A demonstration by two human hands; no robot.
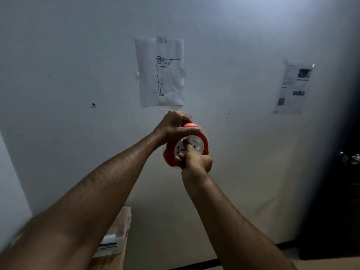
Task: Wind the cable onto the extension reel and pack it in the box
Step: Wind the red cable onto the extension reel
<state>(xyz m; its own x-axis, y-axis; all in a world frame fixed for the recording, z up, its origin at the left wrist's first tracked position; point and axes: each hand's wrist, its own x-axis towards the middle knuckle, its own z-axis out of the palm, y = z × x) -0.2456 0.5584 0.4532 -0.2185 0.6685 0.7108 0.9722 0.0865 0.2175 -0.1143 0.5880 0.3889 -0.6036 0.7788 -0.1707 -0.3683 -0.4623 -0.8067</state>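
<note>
- Held up near the centre of the frame, before a pale wall (78,55): an orange and white extension reel (202,145), white face with dark socket markings turned toward the camera; no loose cable to be made out.
- Gripping the reel's top: left hand (173,126), fingers curled over the orange rim, thumb laid flat along the front edge; part of the rim hidden beneath it.
- Against the reel's white face: right hand (196,159), index finger extended and pressing near the middle, remaining fingers curled in toward the palm, thumb at the lower orange rim; lower part of the reel covered by this hand.
- Filling the lower half of the frame: both bare forearms, stretched forward and blocking much of what lies below.
- Taped to the wall just above the hands: a creased sheet (159,73) with a line drawing of a standing figure holding something out at eye level.
- Upper right of the frame: a second printed sheet (293,88), text and small dark photos, too blurred to read.
- Lower left, between the forearms: a wooden table (116,260) edge; on it a pale box (118,238) with a dark label on its front; contents hidden by the left arm, cannot tell.
- Right edge of the frame: deep shadow, a few dim shiny shapes, not identifiable.
- Bottom: a dark skirting line where wall meets floor.
</note>
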